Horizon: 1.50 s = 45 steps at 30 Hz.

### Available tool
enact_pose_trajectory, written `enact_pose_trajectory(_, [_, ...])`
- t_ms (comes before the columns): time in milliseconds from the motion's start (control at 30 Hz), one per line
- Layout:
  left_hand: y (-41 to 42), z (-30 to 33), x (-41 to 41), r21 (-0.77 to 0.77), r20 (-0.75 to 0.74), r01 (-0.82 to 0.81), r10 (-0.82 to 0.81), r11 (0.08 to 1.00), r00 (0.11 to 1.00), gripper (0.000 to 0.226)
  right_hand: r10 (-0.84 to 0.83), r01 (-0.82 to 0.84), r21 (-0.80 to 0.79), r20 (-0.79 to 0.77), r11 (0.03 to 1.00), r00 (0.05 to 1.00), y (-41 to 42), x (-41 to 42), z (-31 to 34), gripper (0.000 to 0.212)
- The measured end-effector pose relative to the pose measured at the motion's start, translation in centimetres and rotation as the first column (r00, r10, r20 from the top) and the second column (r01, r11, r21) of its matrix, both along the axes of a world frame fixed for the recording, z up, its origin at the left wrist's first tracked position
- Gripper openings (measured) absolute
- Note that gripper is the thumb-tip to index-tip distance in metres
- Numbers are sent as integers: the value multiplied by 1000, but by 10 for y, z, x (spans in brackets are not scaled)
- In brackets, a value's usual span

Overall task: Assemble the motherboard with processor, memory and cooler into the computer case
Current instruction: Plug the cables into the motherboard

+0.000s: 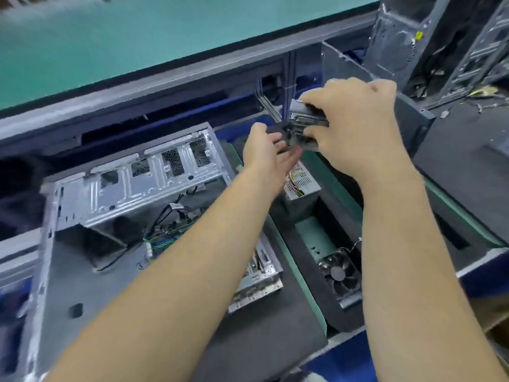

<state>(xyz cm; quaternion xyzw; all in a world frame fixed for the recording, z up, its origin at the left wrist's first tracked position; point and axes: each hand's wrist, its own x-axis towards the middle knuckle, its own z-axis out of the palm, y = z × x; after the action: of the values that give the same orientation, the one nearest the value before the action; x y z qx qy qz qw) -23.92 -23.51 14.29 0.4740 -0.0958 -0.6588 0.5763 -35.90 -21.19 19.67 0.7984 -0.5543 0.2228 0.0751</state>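
While the open computer case [132,194] lies on its side on dark foam at the left of the tabletop [344,351], a motherboard [168,232] showing inside it, a foam tray to its right holds a power supply [301,180] and, nearer, a cooler [340,277]. Above the tray the right hand [355,125] grips a blurred dark part [305,119]; the left hand [265,150], fingers loose and open, reaches under it

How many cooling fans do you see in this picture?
1: a black cooling fan lies in the foam tray at lower right, beside the open case. Others may be hidden behind the arms.
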Motion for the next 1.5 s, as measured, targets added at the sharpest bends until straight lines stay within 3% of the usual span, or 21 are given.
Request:
enact_pose_trajectory(67, [3, 19, 41, -58, 14, -172, 173, 983, 985, 19, 135, -128, -60, 123, 990, 983, -1, 25, -2, 33])
enact_pose_trajectory(133, [11, 28, 87, -54, -88, -283, 277, 958, 957, 24, 323, -303, -112, 342, 946, 882, -1, 52, -9, 36])
enact_pose_trajectory(200, [28, 22, 134, 18, -232, -292, 288, 956, 929, 41, 474, -503, -133, 599, 854, 646, -4, 75, -18, 36])
enact_pose_trajectory(267, [53, 7, 171, 12, -357, -198, 190, 980, 915, 59, 457, -675, -88, 798, 732, 392, -8, 94, -24, 37])
enact_pose_trajectory(333, [78, -11, 199, -19, -416, -92, 75, 996, 906, 64, 354, -809, -22, 906, 588, 232, -7, 112, -31, 43])
enact_pose_trajectory(367, [88, -19, 211, -15, -411, -39, 30, 999, 911, 61, 310, -849, 3, 930, 528, 196, -7, 121, -36, 47])
enact_pose_trajectory(500, [123, -47, 242, 93, -281, 194, -161, 977, 946, 56, 115, -925, 112, 980, 363, 164, -3, 149, -64, 51])
enact_pose_trajectory(600, [143, -68, 253, 143, -139, 246, -227, 959, 964, 43, -5, -935, 190, 980, 300, 198, 2, 161, -85, 49])
enact_pose_trajectory(667, [152, -76, 259, 110, -55, 223, -218, 969, 974, 32, -84, -939, 221, 975, 263, 206, 3, 165, -97, 52])
enact_pose_trajectory(767, [155, -79, 262, 41, 17, 291, -292, 956, 956, 37, -315, -941, 258, 931, 219, 182, 0, 167, -111, 58])
enact_pose_trajectory(867, [151, -80, 252, 50, 27, 358, -360, 932, 933, 20, -577, -848, 442, 789, 291, 213, 5, 172, -124, 49])
enact_pose_trajectory(933, [146, -80, 242, 92, 53, 378, -383, 921, 922, 27, -645, -763, 547, 728, 345, 231, 8, 176, -131, 33])
enact_pose_trajectory(1000, [143, -81, 233, 108, 83, 436, -445, 893, 891, 40, -641, -692, 605, 720, 393, 265, 9, 177, -133, 22])
enact_pose_trajectory(1067, [141, -82, 227, 121, 88, 474, -485, 872, 870, 46, -591, -619, 648, 731, 444, 342, 8, 177, -132, 28])
enact_pose_trajectory(1200, [139, -85, 215, 146, 100, 529, -544, 836, 833, 39, -512, -417, 734, 676, 536, 530, 11, 178, -135, 36])
enact_pose_trajectory(1267, [138, -88, 214, 151, 94, 529, -544, 835, 834, 36, -495, -384, 739, 662, 553, 563, 13, 177, -136, 36])
enact_pose_trajectory(1367, [140, -90, 218, 149, 178, 533, -553, 833, 814, 42, -510, -483, 702, 712, 524, 482, 16, 175, -131, 38])
enact_pose_trajectory(1500, [140, -87, 229, 98, 491, 486, -467, 868, 735, 48, -658, -659, 613, 717, 437, 230, 19, 168, -128, 48])
